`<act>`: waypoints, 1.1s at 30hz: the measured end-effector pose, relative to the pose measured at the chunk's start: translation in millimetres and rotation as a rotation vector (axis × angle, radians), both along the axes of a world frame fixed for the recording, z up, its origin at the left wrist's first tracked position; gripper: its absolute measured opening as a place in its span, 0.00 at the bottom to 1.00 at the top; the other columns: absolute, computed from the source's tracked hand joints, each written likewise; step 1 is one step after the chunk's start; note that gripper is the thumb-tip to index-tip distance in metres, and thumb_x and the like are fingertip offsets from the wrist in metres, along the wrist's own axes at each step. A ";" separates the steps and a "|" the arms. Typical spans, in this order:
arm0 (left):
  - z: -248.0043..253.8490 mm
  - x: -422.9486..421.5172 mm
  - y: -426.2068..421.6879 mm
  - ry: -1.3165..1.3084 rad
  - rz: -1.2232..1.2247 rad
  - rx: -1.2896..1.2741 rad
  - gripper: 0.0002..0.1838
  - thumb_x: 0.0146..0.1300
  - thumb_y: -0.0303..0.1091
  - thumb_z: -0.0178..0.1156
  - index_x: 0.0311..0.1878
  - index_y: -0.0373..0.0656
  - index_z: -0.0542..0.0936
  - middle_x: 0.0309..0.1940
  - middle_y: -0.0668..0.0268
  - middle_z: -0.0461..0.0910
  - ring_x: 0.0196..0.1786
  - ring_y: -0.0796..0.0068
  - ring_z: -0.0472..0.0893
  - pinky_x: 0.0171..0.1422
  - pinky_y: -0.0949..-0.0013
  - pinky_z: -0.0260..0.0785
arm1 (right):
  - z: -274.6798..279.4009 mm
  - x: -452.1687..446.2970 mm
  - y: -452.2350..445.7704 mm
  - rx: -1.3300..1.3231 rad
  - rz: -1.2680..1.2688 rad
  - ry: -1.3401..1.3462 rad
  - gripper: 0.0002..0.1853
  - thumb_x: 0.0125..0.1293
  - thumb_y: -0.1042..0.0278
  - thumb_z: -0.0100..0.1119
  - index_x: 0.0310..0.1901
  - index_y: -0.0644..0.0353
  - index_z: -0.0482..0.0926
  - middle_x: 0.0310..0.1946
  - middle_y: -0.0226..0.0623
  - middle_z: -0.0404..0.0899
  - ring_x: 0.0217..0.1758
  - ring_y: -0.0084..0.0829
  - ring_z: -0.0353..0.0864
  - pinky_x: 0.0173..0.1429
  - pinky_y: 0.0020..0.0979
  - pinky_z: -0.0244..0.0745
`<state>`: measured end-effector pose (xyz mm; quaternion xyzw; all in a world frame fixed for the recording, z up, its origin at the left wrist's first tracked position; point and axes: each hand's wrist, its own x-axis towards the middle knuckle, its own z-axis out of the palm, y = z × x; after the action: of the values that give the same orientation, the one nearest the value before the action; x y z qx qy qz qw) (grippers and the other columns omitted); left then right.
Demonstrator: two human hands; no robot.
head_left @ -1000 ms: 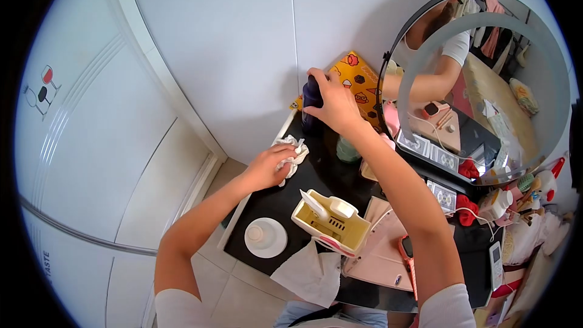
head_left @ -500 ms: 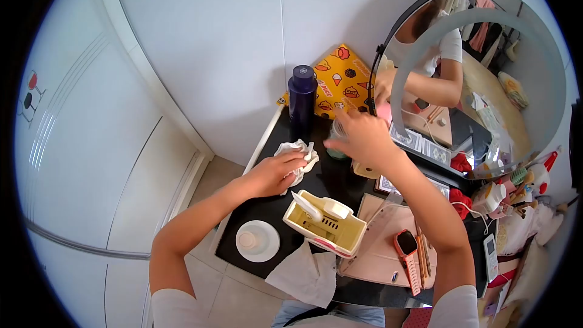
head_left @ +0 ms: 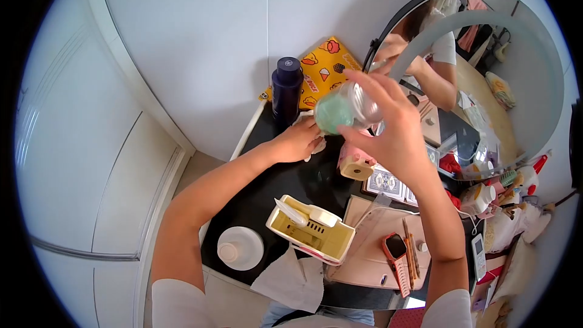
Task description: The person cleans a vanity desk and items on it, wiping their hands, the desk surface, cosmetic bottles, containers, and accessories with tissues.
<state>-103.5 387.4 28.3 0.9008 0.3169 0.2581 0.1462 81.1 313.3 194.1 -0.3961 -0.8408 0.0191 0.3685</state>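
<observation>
My right hand (head_left: 393, 126) grips a clear jar with pale green contents (head_left: 334, 113), held up tilted on its side above the back of the black table. Under my left hand (head_left: 296, 142) a crumpled white tissue (head_left: 317, 146) is bunched against the tabletop; the fingers partly cover it. A dark blue bottle (head_left: 286, 92) stands upright just behind that hand. Below the jar sits a pink box (head_left: 357, 161) with a tan end. Nearer to me are a cream and yellow open caddy (head_left: 340, 238) and a flat white cloth (head_left: 290, 280).
A round mirror (head_left: 540, 85) rises at the back right. Behind the bottle leans a yellow patterned package (head_left: 320, 76). A white bottle (head_left: 248, 249) stands front left. On a pink mat (head_left: 358, 267) lie an orange watch (head_left: 396, 255) and pencils (head_left: 413, 252). Playing cards (head_left: 384, 183) lie near the mirror.
My right hand has lifted the jar off the table and tilted it. My left hand has moved the tissue farther back, toward the blue bottle. The view has shifted slightly.
</observation>
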 end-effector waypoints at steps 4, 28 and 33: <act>9.2 2.8 -4.1 0.075 -0.036 -0.151 0.21 0.57 0.27 0.54 0.56 0.44 0.72 0.54 0.54 0.70 0.56 0.52 0.72 0.59 0.58 0.67 | 2.9 -1.3 4.6 -0.027 0.002 -0.009 0.34 0.43 0.71 0.70 0.57 0.50 0.72 0.50 0.46 0.73 0.44 0.45 0.79 0.47 0.37 0.76; 65.8 -57.1 -29.1 -0.540 0.632 -0.025 0.26 0.43 0.43 0.74 0.39 0.40 0.72 0.35 0.63 0.76 0.40 0.64 0.77 0.48 0.63 0.69 | -21.8 -25.9 33.0 -0.039 0.012 -0.453 0.26 0.52 0.66 0.64 0.55 0.59 0.73 0.56 0.48 0.72 0.51 0.43 0.77 0.51 0.37 0.75; 31.2 -34.1 11.4 -0.345 0.795 0.021 0.37 0.38 0.49 0.75 0.48 0.39 0.70 0.41 0.57 0.78 0.45 0.57 0.78 0.48 0.60 0.70 | 19.3 -52.5 92.6 0.389 -0.243 -0.638 0.16 0.45 0.78 0.65 0.37 0.65 0.73 0.35 0.42 0.75 0.41 0.36 0.79 0.42 0.32 0.79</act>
<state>-137.6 398.8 59.5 0.6539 0.6075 0.4443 0.0773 28.6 405.9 213.4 -0.4017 -0.8479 -0.3085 0.1563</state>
